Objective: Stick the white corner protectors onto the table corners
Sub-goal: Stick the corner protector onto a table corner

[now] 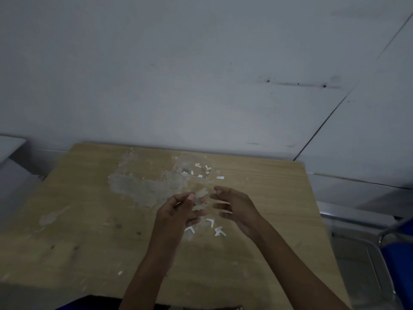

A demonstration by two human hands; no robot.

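- Head view: wooden table (pixel 257 260), light tan, top worn, with a large grey scuffed patch (pixel 143 186) at about 10 o'clock from the hands.
- Pale grey-white wall (pixel 201 74) behind the table; a dark seam runs diagonally at upper right, with a few dark specks along a faint line.
- Blue chair (pixel 400 260) with a metal frame at the 3 o'clock edge of the picture; a pale ledge (pixel 9 148) at the 9 o'clock edge.
- Clear plastic tray (pixel 193 167) at 12 o'clock from the hands, near the table's far edge, with small white bits inside; one white strip (pixel 220 177) lies just outside it on the table.
- Three white corner protectors (pixel 210 222), L-shaped, lie loose on the table at 6 o'clock of the fingertips, between the two wrists and near one another.
- Small white scraps (pixel 120 273) are scattered toward the near edge, at 7 o'clock.
- Left hand (pixel 178 211) is raised over the table; thumb and forefinger pinch a small translucent piece (pixel 201 194), blurred, so its exact shape is unclear.
- Right hand (pixel 232 206) is just beside it at 3 o'clock, fingers loosely curled toward the piece, narrow gap; whether they touch it I cannot tell.
- Both forearms come in from 6 o'clock.
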